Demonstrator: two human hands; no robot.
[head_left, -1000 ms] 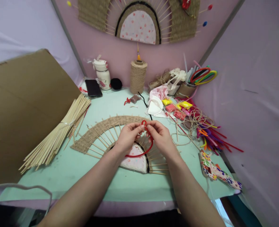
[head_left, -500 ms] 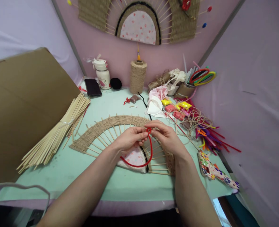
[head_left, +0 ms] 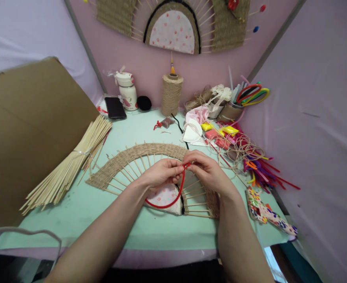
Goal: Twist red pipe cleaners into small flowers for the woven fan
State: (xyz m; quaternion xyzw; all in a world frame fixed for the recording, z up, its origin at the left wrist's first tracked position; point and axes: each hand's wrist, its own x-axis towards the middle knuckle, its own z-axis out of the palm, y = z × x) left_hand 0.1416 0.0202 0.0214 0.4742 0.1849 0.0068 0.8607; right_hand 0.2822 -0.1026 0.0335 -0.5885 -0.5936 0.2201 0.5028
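Between my two hands is a red pipe cleaner [head_left: 173,201], its short end bent into a small twist at the fingertips. My left hand [head_left: 164,172] pinches it from the left. From the right, my right hand [head_left: 203,167] pinches the same twisted end. The rest of the pipe cleaner hangs in a wide curve and passes behind my left wrist. Beneath both hands lies a fan-shaped weaving [head_left: 150,150] of twine on thin sticks, with a dotted white half-round cloth [head_left: 164,193] at its centre, partly covered by my hands.
A tied bundle of sticks [head_left: 70,161] leans by a cardboard sheet [head_left: 29,129] at left. Behind stand a bottle [head_left: 128,92] and a twine spool [head_left: 172,94]. At right lie pipe cleaners [head_left: 267,173], a patterned glue gun [head_left: 264,212] and a cup [head_left: 231,112] holding scissors.
The small loop at the pipe cleaner's end has turned and looks flatter between my fingers. Its hanging curve has swung a little to the left.
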